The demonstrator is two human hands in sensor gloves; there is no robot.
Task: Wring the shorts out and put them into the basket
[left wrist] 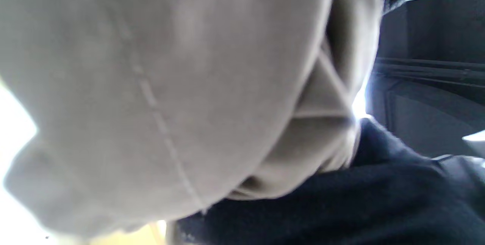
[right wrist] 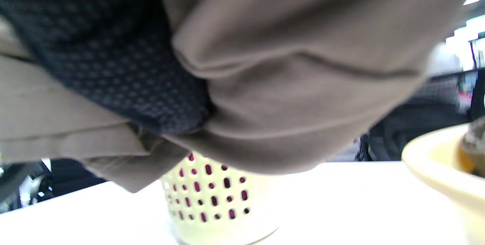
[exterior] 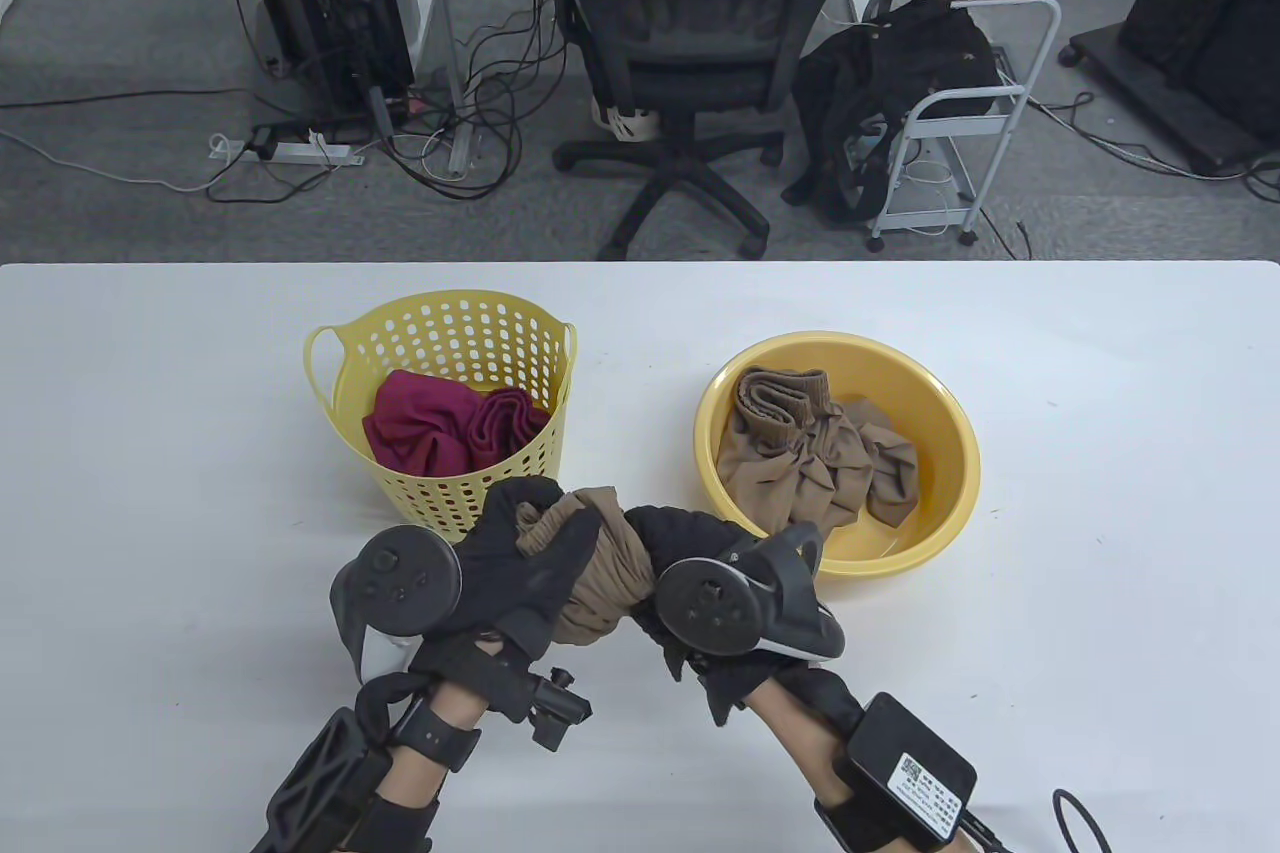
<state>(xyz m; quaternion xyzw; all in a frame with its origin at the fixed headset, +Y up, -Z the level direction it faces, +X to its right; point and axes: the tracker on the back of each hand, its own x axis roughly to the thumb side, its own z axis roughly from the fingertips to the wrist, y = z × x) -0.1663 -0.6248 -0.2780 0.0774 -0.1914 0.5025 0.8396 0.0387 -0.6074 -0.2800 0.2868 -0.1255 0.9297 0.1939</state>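
Note:
Brown shorts point(exterior: 600, 563) are bunched into a tight roll above the table's front middle. My left hand point(exterior: 530, 553) grips their left end and my right hand point(exterior: 680, 543) grips their right end, both with fingers curled round the cloth. In the left wrist view the brown fabric point(left wrist: 170, 85) fills the frame. In the right wrist view the same cloth point(right wrist: 295, 74) hangs over the basket point(right wrist: 219, 203). The yellow perforated basket point(exterior: 450, 333) stands just behind my left hand and holds maroon garments point(exterior: 440, 423).
A yellow basin point(exterior: 940, 453) at the right of the basket holds another brown garment point(exterior: 810, 453) in water; its rim point(right wrist: 435, 173) shows in the right wrist view. Beyond the table's far edge stand an office chair point(exterior: 690, 43) and a cart point(exterior: 960, 113).

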